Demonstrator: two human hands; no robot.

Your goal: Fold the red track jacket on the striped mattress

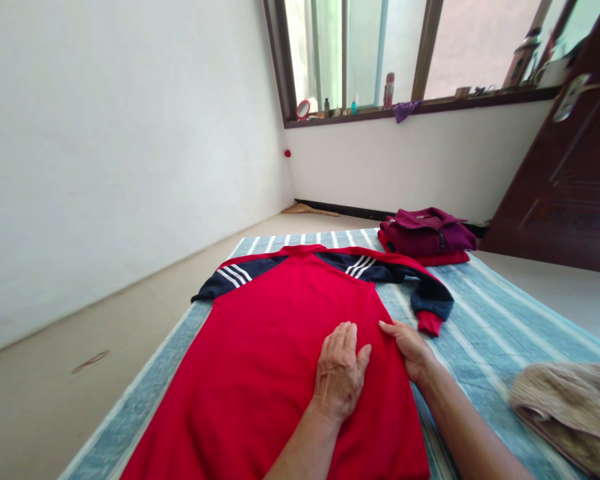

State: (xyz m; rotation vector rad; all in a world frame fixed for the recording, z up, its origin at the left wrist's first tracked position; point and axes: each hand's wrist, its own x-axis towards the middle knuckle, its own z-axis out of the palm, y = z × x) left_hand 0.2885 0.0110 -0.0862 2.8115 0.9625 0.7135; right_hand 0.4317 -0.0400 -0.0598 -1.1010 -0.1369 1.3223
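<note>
A red jacket with navy, white-striped sleeves lies spread out, its collar pointing away from me. Its left sleeve goes over the cloth's edge, while the right sleeve bends back toward me and ends in a red cuff. My left hand rests flat on the jacket's body, fingers stretched out and holding nothing. At the jacket's right side edge, my right hand pinches the fabric with the thumb on top; its other fingers are mostly hidden underneath.
Blue striped cloth covers the surface under the jacket. Folded purple and red clothes sit at the far right, and a beige towel lies near right. A wall borders the left, a dark red door the right. A broom lies behind.
</note>
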